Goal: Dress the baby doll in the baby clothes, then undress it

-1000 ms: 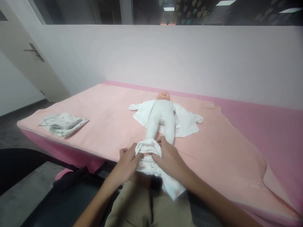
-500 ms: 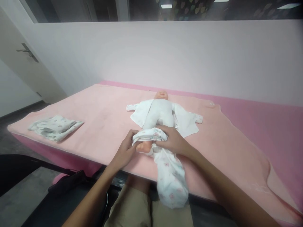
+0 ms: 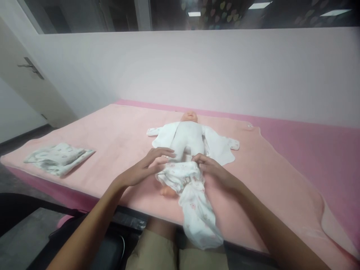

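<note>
The pants (image 3: 180,174), over the table's (image 3: 126,127) near side, hold one of the doll's (image 3: 188,135) legs, its foot (image 3: 168,191) poking out. The hands are apart: left hand (image 3: 144,165) loosely open beside the waistband (image 3: 184,164), right hand (image 3: 215,169) at its other end, grip unclear.

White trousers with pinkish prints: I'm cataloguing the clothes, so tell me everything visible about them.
White, thin-looking fabric trousers with scattered pinkish prints lie bunched around the lower legs of the white-bodied doll. One bare foot emerges; the other trouser leg droops over the edge of the peach blanket. The right hand touches the waistband; whether the left hand does is unclear.
</note>
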A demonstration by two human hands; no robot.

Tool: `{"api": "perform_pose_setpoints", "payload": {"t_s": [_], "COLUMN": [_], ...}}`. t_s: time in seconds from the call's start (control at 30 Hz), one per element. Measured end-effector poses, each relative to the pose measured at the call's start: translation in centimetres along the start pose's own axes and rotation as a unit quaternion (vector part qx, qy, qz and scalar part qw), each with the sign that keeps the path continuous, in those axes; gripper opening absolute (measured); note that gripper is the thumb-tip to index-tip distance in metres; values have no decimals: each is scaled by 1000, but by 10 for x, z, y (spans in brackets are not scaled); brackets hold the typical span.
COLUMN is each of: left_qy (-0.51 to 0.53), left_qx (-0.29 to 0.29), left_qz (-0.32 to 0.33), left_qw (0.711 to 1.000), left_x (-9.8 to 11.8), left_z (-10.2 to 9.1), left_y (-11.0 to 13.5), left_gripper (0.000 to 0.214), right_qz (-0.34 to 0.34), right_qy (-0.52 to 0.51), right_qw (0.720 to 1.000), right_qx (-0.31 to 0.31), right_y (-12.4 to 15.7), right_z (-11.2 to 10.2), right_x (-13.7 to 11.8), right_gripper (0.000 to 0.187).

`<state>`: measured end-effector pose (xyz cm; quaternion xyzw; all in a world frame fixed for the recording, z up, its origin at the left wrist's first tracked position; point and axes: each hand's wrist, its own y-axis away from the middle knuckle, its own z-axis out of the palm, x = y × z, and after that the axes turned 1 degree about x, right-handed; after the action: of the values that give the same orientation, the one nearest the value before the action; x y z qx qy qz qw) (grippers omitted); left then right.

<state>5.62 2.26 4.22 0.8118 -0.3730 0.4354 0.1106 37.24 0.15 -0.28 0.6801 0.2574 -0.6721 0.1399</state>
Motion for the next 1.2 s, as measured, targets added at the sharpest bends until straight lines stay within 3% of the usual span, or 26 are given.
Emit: {"api": "perform_pose_setpoints", "payload": {"t_s": [0.07, 0.13, 0.23, 0.3, 0.4, 0.57, 0.63, 0.87, 1.07, 1.13, 1.2], "left_qy": [-55, -74, 14, 86, 144, 173, 163, 137, 182, 187, 181], "left_qx": [-48, -134, -244, -270, -273, -324, -355, -326, -267, -256, -247], "left_qz": [8, 24, 20, -14, -57, -58, -66, -6, -1, 3, 3], "left_qw": [997, 988, 969, 959, 949, 928, 918, 935, 946, 948, 952], "left_x": [13, 22, 21, 14, 1, -19, -23, -15, -21, -22, -22], "left_z": [0, -1, -4, -5, 0, 5, 5, 6, 14, 16, 18], "left_y": [-26, -55, -93, -107, -114, -107, -104, -98, -98, -98, -98], "left_gripper": [42, 39, 36, 38, 41, 49, 51, 41, 31, 30, 32], "right_qz": [-2, 1, 19, 30, 36, 43, 61, 71, 93, 102, 120], "right_qy": [8, 26, 36, 33, 16, -120, -143, 96, 104, 110, 110], "right_qw": [1000, 1000, 999, 997, 996, 992, 988, 989, 988, 987, 985], "right_qx": [7, 11, -20, -62, -83, 9, 12, -85, -62, -51, -51], "right_y": [0, 1, 4, 6, 6, 2, 1, 1, 2, 2, 3], "right_z": [2, 3, 4, 4, 4, 6, 8, 15, 19, 19, 19], "right_x": [2, -1, -11, -15, -12, 6, 7, -11, -17, -18, -16], "right_gripper": [21, 21, 23, 26, 28, 30, 30, 29, 63, 64, 51]}}
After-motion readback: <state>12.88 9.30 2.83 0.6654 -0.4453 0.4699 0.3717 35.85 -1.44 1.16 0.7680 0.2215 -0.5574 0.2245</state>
